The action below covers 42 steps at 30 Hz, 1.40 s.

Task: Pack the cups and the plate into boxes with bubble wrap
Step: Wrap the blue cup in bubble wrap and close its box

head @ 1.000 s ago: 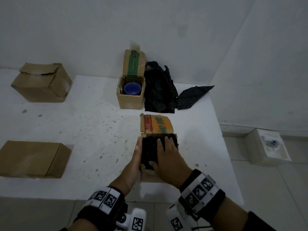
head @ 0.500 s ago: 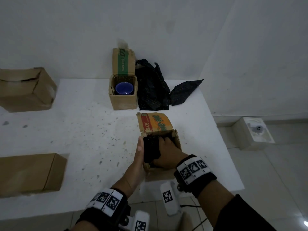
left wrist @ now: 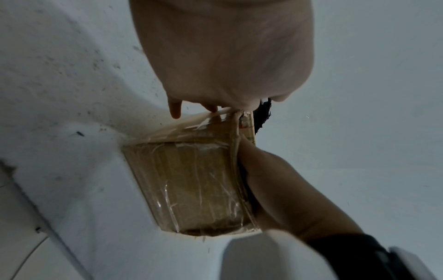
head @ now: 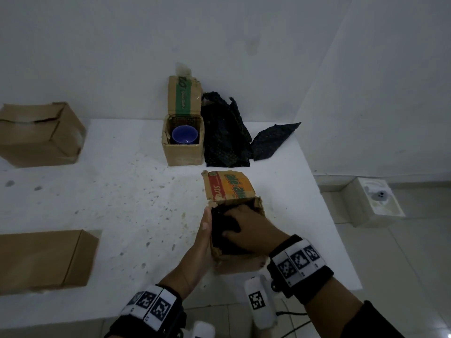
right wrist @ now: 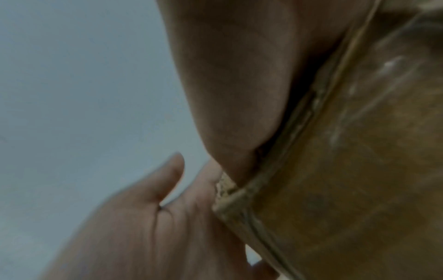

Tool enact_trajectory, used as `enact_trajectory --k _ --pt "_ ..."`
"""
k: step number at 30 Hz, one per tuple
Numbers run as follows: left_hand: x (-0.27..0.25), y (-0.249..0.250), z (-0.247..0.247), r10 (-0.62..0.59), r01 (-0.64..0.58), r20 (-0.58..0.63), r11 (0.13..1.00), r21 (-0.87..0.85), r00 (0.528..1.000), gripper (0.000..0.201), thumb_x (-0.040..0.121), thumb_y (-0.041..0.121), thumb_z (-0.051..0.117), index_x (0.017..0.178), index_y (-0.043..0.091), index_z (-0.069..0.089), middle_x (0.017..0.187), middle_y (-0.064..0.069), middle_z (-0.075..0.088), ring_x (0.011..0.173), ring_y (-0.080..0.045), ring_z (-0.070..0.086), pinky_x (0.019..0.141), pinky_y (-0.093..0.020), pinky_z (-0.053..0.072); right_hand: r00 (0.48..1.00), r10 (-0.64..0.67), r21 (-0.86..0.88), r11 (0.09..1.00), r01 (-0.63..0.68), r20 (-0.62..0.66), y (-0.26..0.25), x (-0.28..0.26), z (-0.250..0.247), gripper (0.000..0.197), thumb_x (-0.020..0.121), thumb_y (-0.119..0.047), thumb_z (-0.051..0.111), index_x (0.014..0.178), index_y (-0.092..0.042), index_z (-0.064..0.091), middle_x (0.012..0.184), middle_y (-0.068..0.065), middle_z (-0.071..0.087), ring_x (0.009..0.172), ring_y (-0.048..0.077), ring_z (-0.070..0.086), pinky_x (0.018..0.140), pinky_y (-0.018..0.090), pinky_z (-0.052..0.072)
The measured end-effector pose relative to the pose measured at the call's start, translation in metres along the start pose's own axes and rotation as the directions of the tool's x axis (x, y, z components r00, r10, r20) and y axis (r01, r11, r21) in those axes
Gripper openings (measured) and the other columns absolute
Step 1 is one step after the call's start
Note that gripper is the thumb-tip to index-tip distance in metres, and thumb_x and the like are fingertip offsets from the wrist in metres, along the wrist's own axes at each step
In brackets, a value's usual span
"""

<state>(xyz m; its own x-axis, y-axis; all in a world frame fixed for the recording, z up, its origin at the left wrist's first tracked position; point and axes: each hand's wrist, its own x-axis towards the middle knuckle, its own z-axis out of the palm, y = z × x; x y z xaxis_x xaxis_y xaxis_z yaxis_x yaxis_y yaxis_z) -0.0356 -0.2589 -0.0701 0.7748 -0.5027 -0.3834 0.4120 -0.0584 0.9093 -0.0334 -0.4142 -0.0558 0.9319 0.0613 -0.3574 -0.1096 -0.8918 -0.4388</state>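
A white, speckled table [head: 102,203] stands against a pale wall in a dim room. At its near right edge sits a small brown cardboard box [head: 240,263], its printed orange-and-red flap [head: 228,186] standing open at the far side. The left hand [head: 199,250] lies flat against the box's left wall, fingers straight. The right hand [head: 249,230] reaches into the box, fingers curled over a black bubble-wrap bundle [head: 223,228] and pressing it down; what the bundle holds is hidden, and the right wrist view is too blurred to show more than palm against cardboard. From the left wrist view the box's side [left wrist: 199,185] shows glossy tape.

Farther back, a second small cardboard box with a green-striped flap [head: 183,150] holds a blue cup [head: 184,134], upright and unwrapped. Just beside it on the right lies a crumpled heap of black bubble wrap [head: 227,135]. On the left are a flat brown carton [head: 44,259] and, farther off, a larger brown carton [head: 39,135].
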Motion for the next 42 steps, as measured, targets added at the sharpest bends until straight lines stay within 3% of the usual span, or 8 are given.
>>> enact_trajectory --k 4,9,13,18,21,30,35,42 --pt "0.002 -0.007 -0.005 0.042 -0.041 -0.005 0.995 0.093 0.999 0.047 0.098 0.041 0.005 0.144 0.042 0.005 0.149 0.026 0.009 0.137 0.006 0.012 0.116 -0.025 0.019 0.841 0.101 0.233 0.972 0.03 -0.531 0.016 0.009 -0.025 0.03 0.083 -0.016 0.061 0.113 -0.014 0.054 0.106 0.006 0.057 0.096 0.02 0.056 0.079 0.028 0.045" --pt "-0.003 0.0 -0.002 0.014 -0.008 -0.046 0.99 0.142 0.999 0.046 0.098 0.043 0.006 0.143 0.044 0.013 0.142 0.03 0.02 0.13 0.007 0.023 0.09 -0.007 0.032 0.911 0.4 0.761 0.621 -0.189 -0.1 0.041 0.033 -0.033 0.065 0.086 -0.017 0.065 0.139 -0.015 0.027 0.116 0.013 0.057 0.092 0.021 0.057 0.076 0.031 0.049" --pt "-0.003 -0.002 -0.001 0.002 0.008 -0.092 0.995 0.101 0.996 0.045 0.097 0.047 0.006 0.139 0.048 0.023 0.139 0.031 0.028 0.127 0.008 0.029 0.088 -0.009 0.033 0.903 0.39 0.878 0.477 -0.031 -0.18 0.048 0.026 -0.038 0.054 0.087 -0.009 0.064 0.134 -0.011 0.037 0.095 0.008 0.064 0.062 0.014 0.055 0.05 0.012 0.046" --pt "-0.001 -0.009 -0.002 -0.006 0.006 -0.165 1.0 0.001 0.986 0.05 0.089 0.061 0.008 0.128 0.056 0.04 0.137 0.027 0.041 0.128 0.002 0.037 0.101 -0.025 0.035 0.917 0.146 0.747 0.633 0.201 -0.371 0.059 0.003 -0.029 0.027 0.083 0.0 0.065 0.093 -0.024 0.07 0.087 -0.009 0.073 0.081 0.006 0.066 0.081 0.033 0.05" --pt "-0.001 -0.01 -0.001 -0.028 0.019 -0.175 0.998 -0.054 0.984 0.055 0.084 0.067 0.011 0.126 0.054 0.045 0.134 0.024 0.047 0.13 -0.002 0.038 0.109 -0.036 0.031 0.934 -0.036 0.528 0.817 0.233 -0.357 0.075 -0.011 -0.012 0.04 0.087 -0.004 0.062 0.092 -0.044 0.063 0.119 -0.018 0.059 0.12 0.002 0.049 0.115 0.037 0.015" --pt "-0.003 -0.007 0.005 0.004 0.01 -0.116 0.992 0.126 0.993 0.072 0.091 0.015 0.057 0.143 0.044 0.016 0.139 0.018 0.032 0.125 0.0 0.036 0.08 0.001 0.041 0.896 -0.32 0.162 0.91 0.381 -0.307 0.097 -0.041 0.017 0.045 0.093 -0.047 0.021 0.138 -0.055 0.025 0.152 -0.018 0.019 0.145 0.005 0.001 0.118 0.04 -0.004" --pt "-0.003 -0.011 0.001 0.035 -0.015 -0.081 0.972 0.234 0.996 0.079 0.09 0.013 0.058 0.14 0.048 0.009 0.145 0.017 0.027 0.132 -0.001 0.028 0.081 0.003 0.038 0.915 -0.281 -0.253 0.944 0.21 -0.29 0.067 -0.044 0.021 0.083 0.072 -0.085 0.03 0.122 -0.022 0.05 0.145 0.007 0.041 0.141 0.032 0.024 0.111 0.063 0.008" --pt "-0.002 -0.012 -0.004 0.052 -0.041 -0.038 0.971 0.237 0.998 0.079 0.09 0.011 0.058 0.141 0.046 0.008 0.145 0.015 0.027 0.127 0.0 0.032 0.076 0.002 0.041 0.954 -0.168 -0.324 0.943 0.082 -0.249 0.051 -0.038 0.041 0.086 0.063 -0.083 0.038 0.114 -0.014 0.046 0.132 0.02 0.051 0.123 0.044 0.046 0.099 0.068 0.031"
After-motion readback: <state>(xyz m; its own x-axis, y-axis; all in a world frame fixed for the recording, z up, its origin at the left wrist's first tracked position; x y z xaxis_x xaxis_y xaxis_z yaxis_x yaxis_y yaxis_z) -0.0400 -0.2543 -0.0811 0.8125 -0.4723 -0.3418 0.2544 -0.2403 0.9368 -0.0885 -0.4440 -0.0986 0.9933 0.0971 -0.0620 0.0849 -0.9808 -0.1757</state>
